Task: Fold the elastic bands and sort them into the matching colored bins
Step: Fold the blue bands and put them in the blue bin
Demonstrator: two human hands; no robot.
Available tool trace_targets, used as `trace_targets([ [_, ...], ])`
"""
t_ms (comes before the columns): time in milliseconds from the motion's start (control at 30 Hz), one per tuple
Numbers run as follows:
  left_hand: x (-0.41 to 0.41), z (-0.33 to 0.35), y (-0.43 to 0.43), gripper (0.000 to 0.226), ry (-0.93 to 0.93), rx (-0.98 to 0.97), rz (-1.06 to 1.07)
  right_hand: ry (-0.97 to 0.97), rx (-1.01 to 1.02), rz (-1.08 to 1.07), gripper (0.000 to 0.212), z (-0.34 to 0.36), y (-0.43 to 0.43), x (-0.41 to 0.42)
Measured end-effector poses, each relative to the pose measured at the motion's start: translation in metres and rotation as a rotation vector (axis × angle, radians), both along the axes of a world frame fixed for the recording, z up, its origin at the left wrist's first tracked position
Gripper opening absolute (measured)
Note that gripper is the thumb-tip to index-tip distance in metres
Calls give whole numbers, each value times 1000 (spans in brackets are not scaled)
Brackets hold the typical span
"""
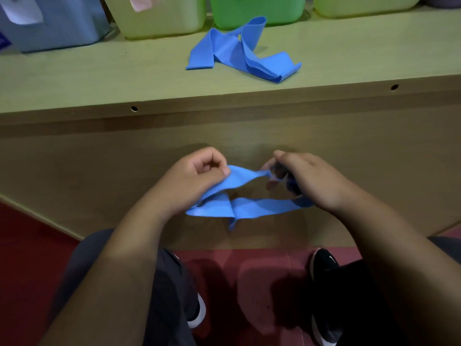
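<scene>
View from above, looking down at a person's two bare forearms in front of a light wooden table [99, 71]. The left hand [197, 176] has its fingers curled, with the thumb pinching one end of a blue elastic band [249, 207]. The right hand [309, 181] has its fingers bent round the band's other end. The band hangs between the hands in two loose, twisted strands, in the air in front of the table's front panel and above the person's knees.

A second blue band [239, 51] lies crumpled in loose folds on the table top, just in front of a green bin [257, 13]. Four bins stand in a row along the back: a blue bin [62, 28] at far left, a pale yellow-green bin [162, 21], the green one, and a yellow bin [364, 7] at right. The blue bin bears a white paper label [22, 11] and the yellow-green bin a pinkish label [139, 3]; any writing on either is too blurred to read.

Below are a red floor [30, 245] and black shoes [324, 265] with white soles.
</scene>
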State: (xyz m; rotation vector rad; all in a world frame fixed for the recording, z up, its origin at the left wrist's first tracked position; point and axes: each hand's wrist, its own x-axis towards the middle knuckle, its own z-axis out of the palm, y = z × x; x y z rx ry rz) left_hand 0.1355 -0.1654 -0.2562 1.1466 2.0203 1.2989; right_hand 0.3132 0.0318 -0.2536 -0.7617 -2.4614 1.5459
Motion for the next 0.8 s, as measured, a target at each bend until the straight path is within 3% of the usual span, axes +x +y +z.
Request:
trace_targets([
  [100, -12, -11, -9, 16, 267, -303, -49, -42, 95, -22, 52, -3, 1, -1],
  [233, -18, -26, -10, 30, 399, -578, -29, -102, 141, 49, 27, -7, -3, -7],
  [300, -16, -27, -8, 30, 437, -569, -22, -119, 136, 74, 20, -7, -6, -9],
  [533, -7, -31, 0, 13, 507, -405, 0, 68, -199, 125, 10, -19, -8, -15],
  [600, 4, -32, 6, 12, 327, -379, 45, 76, -193, 136, 13, -22, -9, -16],
  [700, 21, -31, 15, 16, -165, -273, 75, 90, -135, 133, 18, -25, -11, -19],
  [800, 27, -28, 20, 23, -360, -219, 128, 114, -131, 124, 20, -29, -11, -20],
])
